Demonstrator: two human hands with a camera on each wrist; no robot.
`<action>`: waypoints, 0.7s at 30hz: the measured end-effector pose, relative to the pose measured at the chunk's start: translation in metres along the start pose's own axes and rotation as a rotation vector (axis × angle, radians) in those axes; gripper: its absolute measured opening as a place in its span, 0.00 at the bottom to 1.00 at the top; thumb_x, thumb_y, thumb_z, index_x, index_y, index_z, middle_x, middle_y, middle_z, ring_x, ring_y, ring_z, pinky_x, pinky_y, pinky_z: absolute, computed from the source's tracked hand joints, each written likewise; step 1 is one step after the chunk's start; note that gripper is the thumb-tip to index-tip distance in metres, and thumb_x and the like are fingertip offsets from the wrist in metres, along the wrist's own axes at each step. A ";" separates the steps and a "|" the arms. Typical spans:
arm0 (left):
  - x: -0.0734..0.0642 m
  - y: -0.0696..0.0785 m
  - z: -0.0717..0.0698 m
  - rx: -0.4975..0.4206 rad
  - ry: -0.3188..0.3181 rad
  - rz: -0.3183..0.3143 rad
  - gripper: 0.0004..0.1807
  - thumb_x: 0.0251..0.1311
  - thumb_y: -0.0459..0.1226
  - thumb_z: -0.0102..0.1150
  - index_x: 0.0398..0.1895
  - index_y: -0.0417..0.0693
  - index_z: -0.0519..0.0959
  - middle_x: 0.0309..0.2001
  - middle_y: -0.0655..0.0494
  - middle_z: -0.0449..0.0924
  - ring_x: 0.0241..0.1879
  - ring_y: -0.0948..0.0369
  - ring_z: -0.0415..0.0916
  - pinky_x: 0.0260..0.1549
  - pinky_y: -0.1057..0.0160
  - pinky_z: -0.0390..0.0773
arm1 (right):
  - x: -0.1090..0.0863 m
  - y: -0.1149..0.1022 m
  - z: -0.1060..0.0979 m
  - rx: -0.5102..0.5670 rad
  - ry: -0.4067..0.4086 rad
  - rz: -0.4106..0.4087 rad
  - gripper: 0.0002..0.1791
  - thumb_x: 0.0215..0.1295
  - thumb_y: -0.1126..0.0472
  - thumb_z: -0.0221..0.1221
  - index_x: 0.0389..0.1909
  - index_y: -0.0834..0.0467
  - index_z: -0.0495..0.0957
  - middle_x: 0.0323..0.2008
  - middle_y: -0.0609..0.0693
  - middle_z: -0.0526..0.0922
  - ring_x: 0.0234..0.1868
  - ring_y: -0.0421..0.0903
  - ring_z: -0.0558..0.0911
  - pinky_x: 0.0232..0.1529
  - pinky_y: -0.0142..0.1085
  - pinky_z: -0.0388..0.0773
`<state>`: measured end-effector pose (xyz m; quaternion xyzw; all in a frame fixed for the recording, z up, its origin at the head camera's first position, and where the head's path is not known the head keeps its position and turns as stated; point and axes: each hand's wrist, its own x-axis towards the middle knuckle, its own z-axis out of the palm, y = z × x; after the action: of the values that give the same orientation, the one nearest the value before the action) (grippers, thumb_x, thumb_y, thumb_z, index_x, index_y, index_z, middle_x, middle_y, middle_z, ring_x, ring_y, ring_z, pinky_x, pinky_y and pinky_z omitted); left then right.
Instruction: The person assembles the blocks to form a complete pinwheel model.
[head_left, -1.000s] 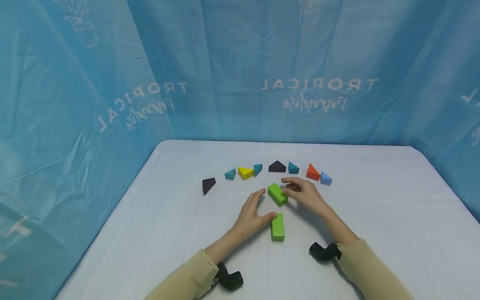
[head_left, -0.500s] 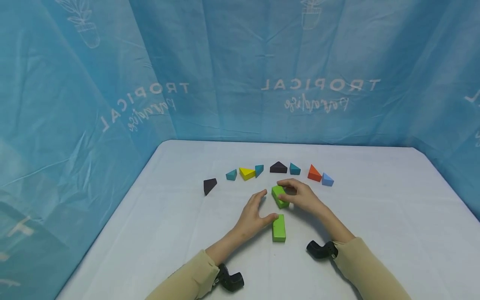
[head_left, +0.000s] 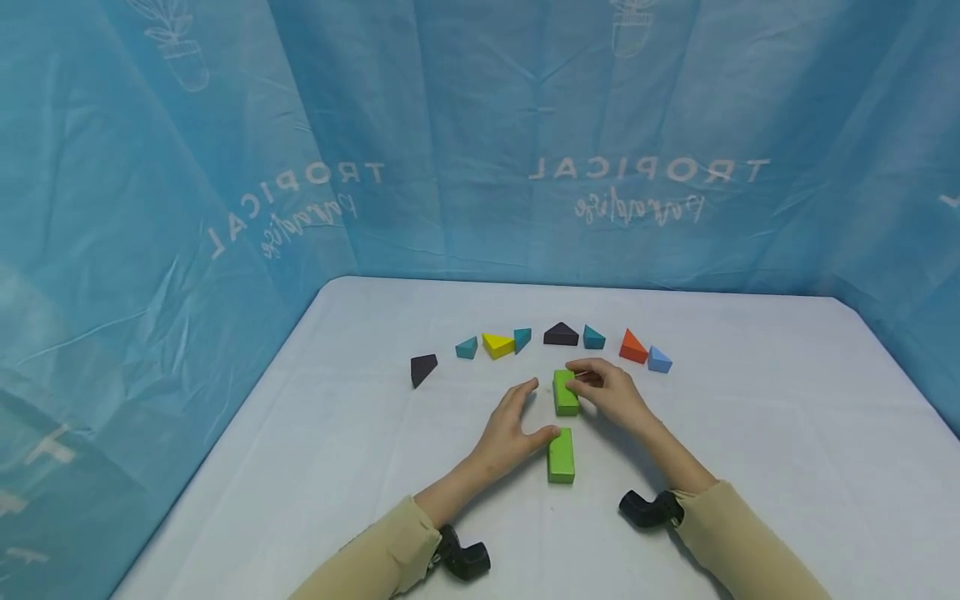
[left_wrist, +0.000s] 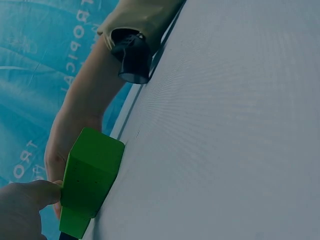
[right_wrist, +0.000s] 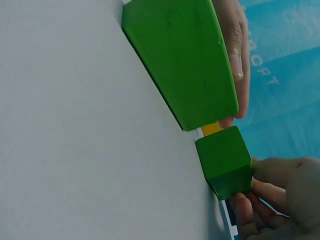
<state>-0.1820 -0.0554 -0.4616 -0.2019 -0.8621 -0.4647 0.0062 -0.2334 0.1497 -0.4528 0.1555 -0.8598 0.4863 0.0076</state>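
Note:
Two green rectangular blocks lie one behind the other on the white table, nearly in line. At the far green block (head_left: 566,393), my right hand (head_left: 611,395) bends its fingers and pinches the right side near the far end, the thumb over the top edge. In the right wrist view, thumb and fingertips meet this block (right_wrist: 225,160) from the right. My left hand (head_left: 506,429) spreads to the left of both blocks, fingers lifted and apart. Its thumb touches the far left corner of the near green block (head_left: 561,457).
Behind the hands an arc of small blocks crosses the table (head_left: 360,433): dark pieces (head_left: 561,335), a yellow triangle (head_left: 498,346), several teal ones (head_left: 594,337), a red triangle (head_left: 633,347) and a light blue one (head_left: 660,360). A blue curtain (head_left: 480,133) surrounds the table.
The far green block has turned from a slant to nearly straight, in line with the near one, as my right hand worked on it. My left hand has stayed put.

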 end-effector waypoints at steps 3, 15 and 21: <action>0.000 0.001 0.000 0.004 0.002 0.001 0.41 0.57 0.45 0.64 0.70 0.40 0.57 0.67 0.46 0.59 0.67 0.52 0.56 0.64 0.51 0.59 | -0.001 0.000 0.003 -0.008 -0.011 -0.004 0.20 0.63 0.59 0.62 0.54 0.62 0.76 0.46 0.55 0.80 0.44 0.50 0.79 0.48 0.44 0.78; -0.001 0.000 0.000 0.016 0.010 0.028 0.41 0.58 0.46 0.63 0.69 0.38 0.58 0.67 0.45 0.60 0.67 0.51 0.57 0.63 0.50 0.61 | -0.014 -0.009 0.012 -0.027 -0.043 0.017 0.19 0.62 0.59 0.62 0.53 0.61 0.77 0.45 0.55 0.78 0.43 0.49 0.79 0.46 0.42 0.78; -0.001 -0.001 0.000 0.010 0.012 0.040 0.41 0.58 0.47 0.63 0.69 0.38 0.58 0.67 0.45 0.61 0.66 0.52 0.57 0.63 0.51 0.61 | -0.019 -0.010 0.013 -0.018 -0.051 0.019 0.19 0.62 0.58 0.62 0.52 0.61 0.77 0.45 0.53 0.78 0.43 0.48 0.79 0.47 0.41 0.79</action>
<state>-0.1812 -0.0564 -0.4623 -0.2164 -0.8603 -0.4611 0.0217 -0.2108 0.1386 -0.4543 0.1597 -0.8654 0.4747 -0.0175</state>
